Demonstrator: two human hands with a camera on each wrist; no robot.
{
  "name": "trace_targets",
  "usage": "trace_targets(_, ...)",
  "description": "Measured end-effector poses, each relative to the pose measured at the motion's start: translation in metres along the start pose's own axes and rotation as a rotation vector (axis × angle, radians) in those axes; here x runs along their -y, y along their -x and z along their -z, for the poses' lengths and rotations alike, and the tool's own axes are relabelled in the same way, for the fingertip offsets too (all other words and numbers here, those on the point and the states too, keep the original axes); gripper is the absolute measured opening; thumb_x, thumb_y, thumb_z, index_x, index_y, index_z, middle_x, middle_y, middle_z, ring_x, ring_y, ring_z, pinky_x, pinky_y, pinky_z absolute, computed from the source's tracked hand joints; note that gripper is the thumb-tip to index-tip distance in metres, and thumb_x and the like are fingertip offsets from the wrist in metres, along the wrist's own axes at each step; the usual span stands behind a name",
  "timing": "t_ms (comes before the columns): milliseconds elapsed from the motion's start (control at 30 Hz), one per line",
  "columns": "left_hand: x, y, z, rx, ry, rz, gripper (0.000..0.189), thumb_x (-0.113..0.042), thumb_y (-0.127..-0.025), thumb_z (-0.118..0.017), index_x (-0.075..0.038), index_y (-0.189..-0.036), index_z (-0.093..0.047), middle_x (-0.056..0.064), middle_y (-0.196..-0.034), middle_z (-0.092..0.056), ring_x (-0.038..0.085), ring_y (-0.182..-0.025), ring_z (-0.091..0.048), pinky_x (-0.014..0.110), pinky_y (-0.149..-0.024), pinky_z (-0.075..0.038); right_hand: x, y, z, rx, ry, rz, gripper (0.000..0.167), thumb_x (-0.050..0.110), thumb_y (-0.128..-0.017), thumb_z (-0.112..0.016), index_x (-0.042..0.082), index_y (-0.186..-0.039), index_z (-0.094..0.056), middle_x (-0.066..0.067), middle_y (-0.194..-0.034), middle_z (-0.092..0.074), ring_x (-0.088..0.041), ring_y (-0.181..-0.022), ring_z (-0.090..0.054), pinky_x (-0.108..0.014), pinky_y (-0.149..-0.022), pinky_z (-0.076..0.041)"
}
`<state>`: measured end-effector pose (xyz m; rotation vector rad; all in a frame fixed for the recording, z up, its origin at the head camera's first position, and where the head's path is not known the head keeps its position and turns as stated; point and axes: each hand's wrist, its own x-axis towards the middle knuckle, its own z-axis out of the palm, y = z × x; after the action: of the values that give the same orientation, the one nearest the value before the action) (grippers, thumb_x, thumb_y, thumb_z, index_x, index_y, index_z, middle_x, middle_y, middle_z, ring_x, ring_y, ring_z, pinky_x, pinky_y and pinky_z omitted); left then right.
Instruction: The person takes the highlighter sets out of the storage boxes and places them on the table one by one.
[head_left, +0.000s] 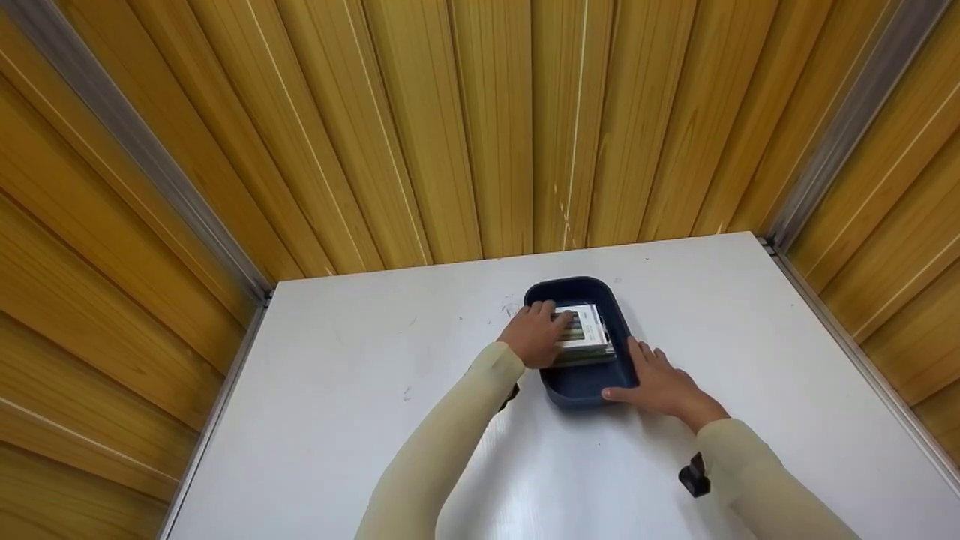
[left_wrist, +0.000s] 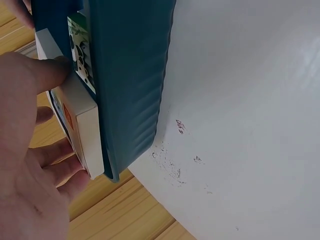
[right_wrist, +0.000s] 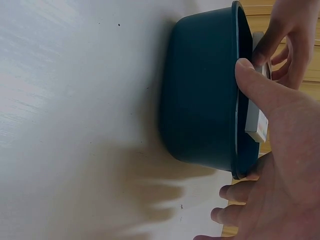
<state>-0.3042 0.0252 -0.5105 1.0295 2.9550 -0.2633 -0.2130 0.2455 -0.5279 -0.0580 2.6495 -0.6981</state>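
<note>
The head view showed both forearms reaching up over the white counter (head_left: 352, 390), the left sleeve (head_left: 442, 442) slanting up to the right from the lower edge, the right sleeve (head_left: 765, 472) slanting up to the left from the lower right corner. Between them stood a dark blue bin (head_left: 581, 403), upright, its long side running away from the person. The left hand (head_left: 534, 335) bent over the bin's left side, back of the hand upward, and pinched a white box (head_left: 592, 324): in the left wrist view the thumb pressed one face and the spread fingers supported the opposite one. The box was at the bin's opening, part of it rising above the rim, and a green patterned item (left_wrist: 80, 50) showed just beside it inside the bin; whether the two touched could not be told. The right hand (head_left: 660, 379) straddled the near right corner without closing round it, thumb laid on the rim and pointing left, the other fingers stretched forward beside the right wall. In the right wrist view these fingers were spread apart, the thumb nearly straight. Black devices (head_left: 696, 476) showed at both wrists. Yellow wood-look panels (head_left: 487, 135) rose behind the counter.
</note>
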Motion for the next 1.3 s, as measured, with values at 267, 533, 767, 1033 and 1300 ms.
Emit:
trace_targets(267, 0.003, 0.001, 0.002, 0.032, 0.043, 0.018, 0.056, -0.042, -0.096, -0.053, -0.027, -0.147, -0.036, 0.008, -0.141, -0.045, 0.023, -0.129, -0.047, 0.039, -0.11, -0.041, 0.0, 0.0, 0.0, 0.0, 0.001, -0.003, 0.124, 0.078, -0.075, -0.056, 0.002, -0.154, 0.002, -0.029, -0.159, -0.004, -0.053, -0.144, -0.002, -0.073, -0.109, -0.015)
trace_targets(533, 0.005, 0.005, 0.002, 0.039, 0.052, 0.026, 0.056, -0.039, -0.097, -0.052, -0.026, -0.148, -0.034, 0.009, -0.142, -0.043, 0.023, -0.129, -0.047, 0.038, -0.11, -0.041, -0.001, -0.002, -0.001, -0.01, 0.003, 0.007, 0.124, 0.077, -0.075, -0.057, 0.002, -0.154, 0.002, -0.03, -0.158, -0.005, -0.053, -0.144, -0.004, -0.072, -0.109, -0.016)
trace_targets(767, 0.009, 0.007, 0.001, 0.055, 0.068, 0.03, 0.055, -0.038, -0.097, -0.052, -0.026, -0.147, -0.032, 0.01, -0.143, -0.041, 0.023, -0.13, -0.046, 0.039, -0.109, -0.041, -0.001, -0.001, -0.001, -0.022, 0.005, 0.02, 0.122, 0.076, -0.076, -0.057, 0.001, -0.154, 0.001, -0.03, -0.158, -0.006, -0.053, -0.143, -0.005, -0.071, -0.11, -0.015)
trace_targets(1033, 0.013, 0.009, 0.0, 0.064, 0.082, 0.025, 0.06, -0.038, -0.096, -0.054, -0.023, -0.149, -0.032, 0.01, -0.142, -0.042, 0.024, -0.129, -0.047, 0.039, -0.109, -0.042, -0.002, -0.001, -0.002, -0.015, -0.003, 0.013, 0.123, 0.076, -0.076, -0.057, 0.002, -0.154, 0.002, -0.029, -0.159, -0.005, -0.052, -0.144, -0.004, -0.071, -0.11, -0.015)
trace_targets(1300, 0.016, 0.01, 0.0, 0.066, 0.089, 0.013, 0.062, -0.039, -0.096, -0.054, -0.021, -0.151, -0.03, 0.011, -0.142, -0.042, 0.023, -0.127, -0.048, 0.037, -0.107, -0.043, -0.003, -0.001, -0.001, -0.011, -0.013, 0.014, 0.123, 0.076, -0.076, -0.058, 0.003, -0.155, 0.002, -0.029, -0.159, -0.004, -0.052, -0.144, -0.003, -0.072, -0.11, -0.014)
